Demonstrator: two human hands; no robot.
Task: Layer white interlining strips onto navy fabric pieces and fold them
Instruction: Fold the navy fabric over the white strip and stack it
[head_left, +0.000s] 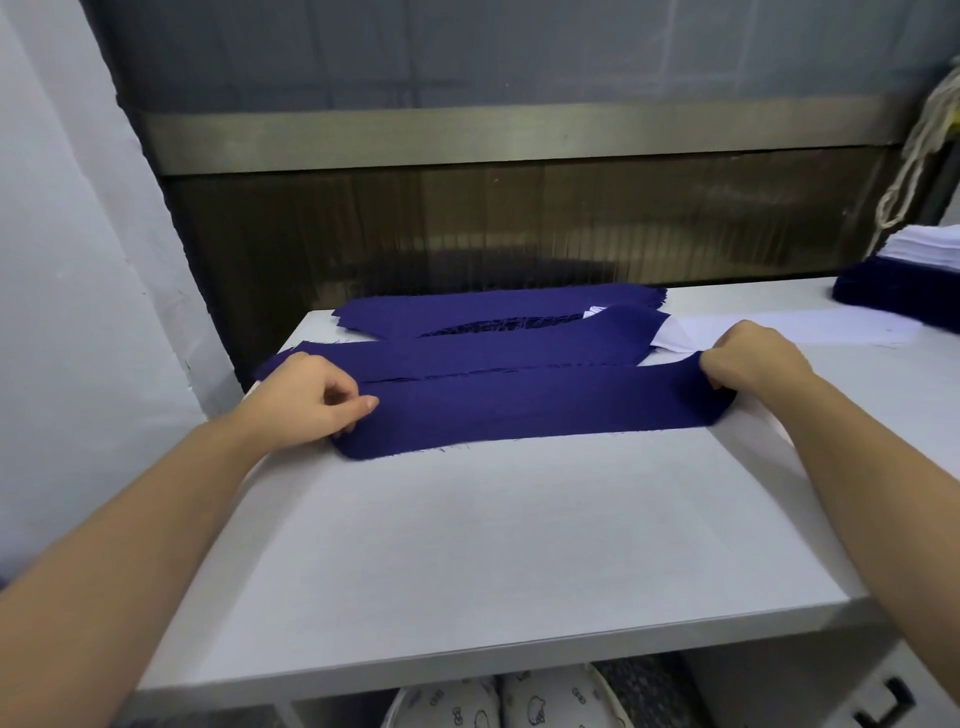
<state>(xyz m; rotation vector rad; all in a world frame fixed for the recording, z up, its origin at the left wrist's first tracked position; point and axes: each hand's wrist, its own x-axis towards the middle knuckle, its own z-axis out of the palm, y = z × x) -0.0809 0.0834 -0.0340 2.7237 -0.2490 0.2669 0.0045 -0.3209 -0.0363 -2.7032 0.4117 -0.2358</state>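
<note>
On the white table (519, 545), toward its far half, a long navy piece (545, 410) lies crosswise with a hand at each end. The left hand (311, 400) pinches the left end between thumb and curled fingers, and the right hand (753, 358) has its fingers curled over the right end, gripping it. Holding both ends at once likely keeps the strip taut and its long edges in line, so that a fold runs straight down its length. The far edge looks rounded, as if doubled over, though whether a white layer sits inside cannot be told from this angle. Just behind it lie more navy pieces (493, 353), overlapped in a loose row, probably ones set aside within easy reach. A white interlining strip (831, 330) stretches flat on the table beyond the right hand, one end tucked under those navy pieces. At the far right edge sits a supply stack (904, 291) of navy cloth with white strips on top, near the right arm for picking up. The fold in hand seems about half made; pressing it flat would be the likely next need.
</note>
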